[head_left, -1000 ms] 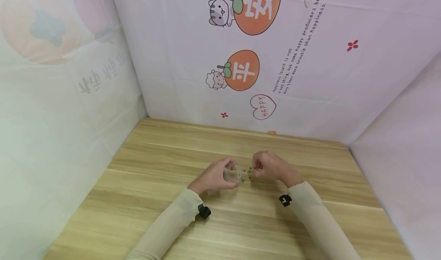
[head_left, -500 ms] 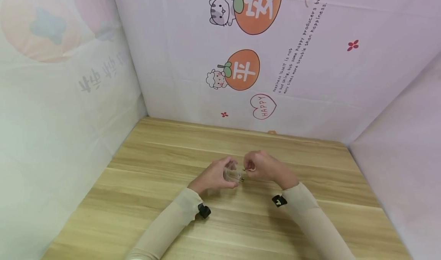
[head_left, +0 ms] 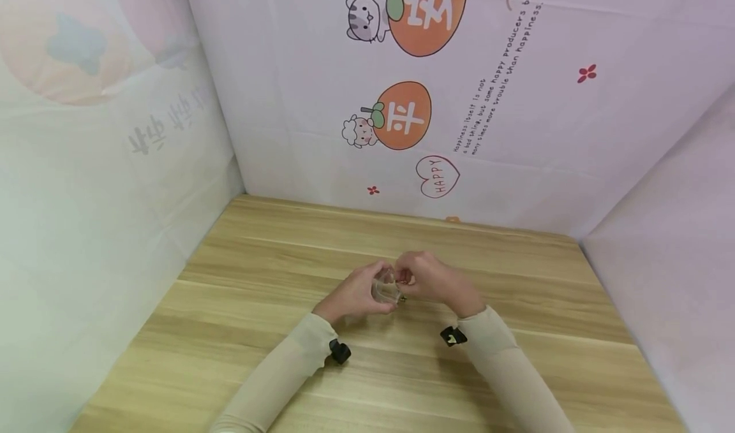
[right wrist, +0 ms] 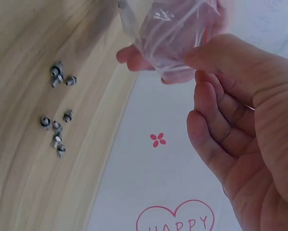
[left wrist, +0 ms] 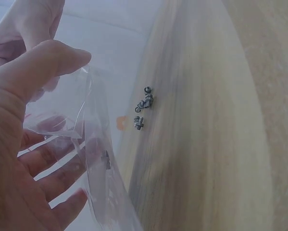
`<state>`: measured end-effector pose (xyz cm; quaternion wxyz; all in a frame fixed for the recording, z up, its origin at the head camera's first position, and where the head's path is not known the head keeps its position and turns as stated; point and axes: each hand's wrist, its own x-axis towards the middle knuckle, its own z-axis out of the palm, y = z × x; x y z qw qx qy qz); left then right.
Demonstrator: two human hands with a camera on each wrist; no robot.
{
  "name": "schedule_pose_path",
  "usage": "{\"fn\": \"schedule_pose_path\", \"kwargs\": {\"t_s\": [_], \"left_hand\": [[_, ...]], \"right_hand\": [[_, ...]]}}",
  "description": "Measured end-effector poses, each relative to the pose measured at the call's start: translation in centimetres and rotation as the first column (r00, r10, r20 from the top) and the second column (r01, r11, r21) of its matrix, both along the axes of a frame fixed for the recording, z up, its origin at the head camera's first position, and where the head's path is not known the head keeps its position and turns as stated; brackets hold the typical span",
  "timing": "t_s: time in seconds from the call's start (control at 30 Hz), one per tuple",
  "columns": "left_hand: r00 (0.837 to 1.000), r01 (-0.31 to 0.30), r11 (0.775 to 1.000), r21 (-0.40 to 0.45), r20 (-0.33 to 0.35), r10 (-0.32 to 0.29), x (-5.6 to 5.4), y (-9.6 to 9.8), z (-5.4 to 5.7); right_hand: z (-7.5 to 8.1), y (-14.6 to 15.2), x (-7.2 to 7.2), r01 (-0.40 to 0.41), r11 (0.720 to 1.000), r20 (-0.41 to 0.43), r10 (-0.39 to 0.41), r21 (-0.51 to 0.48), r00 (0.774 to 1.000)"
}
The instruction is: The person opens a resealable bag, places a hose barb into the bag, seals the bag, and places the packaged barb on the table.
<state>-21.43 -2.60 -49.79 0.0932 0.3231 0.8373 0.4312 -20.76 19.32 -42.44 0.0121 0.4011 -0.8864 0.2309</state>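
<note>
Clear bag (head_left: 386, 292) in left hand (head_left: 357, 291), right hand (head_left: 427, 278) nearer than before, its hold unclear

Wood-grain tabletop (head_left: 230, 344), white printed backdrop (head_left: 298, 101), red HAPPY heart (head_left: 438, 176)

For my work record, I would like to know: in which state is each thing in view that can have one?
Clear plastic bag: held in the left hand; open or sealed, unclear
Left hand: thumb and fingers round the bag
Right hand: curled, at the bag; what it holds, if anything, cannot be seen
Small metal parts: loose on the table, in two groups
Printed cloth: hanging, lightly creased
</note>
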Motion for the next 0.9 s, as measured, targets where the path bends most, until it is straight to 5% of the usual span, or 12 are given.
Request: {"fn": "schedule_pose_path", "kwargs": {"t_s": [0.57,0.9], "left_hand": [[1.000,0.001,1.000,-0.011,-0.031,-0.001,-0.3,0.2,-0.2],[1.000,0.011,1.000,-0.005,0.001,-0.011,0.0,0.2,0.0]], "right_hand": [[0.4,0.9,-0.1,0.038,0.999,-0.087,-0.039,-0.016,0.995],[-0.7,3.0,-0.3,0.120,0.992,-0.028,-0.119,0.046,0.993]]}}
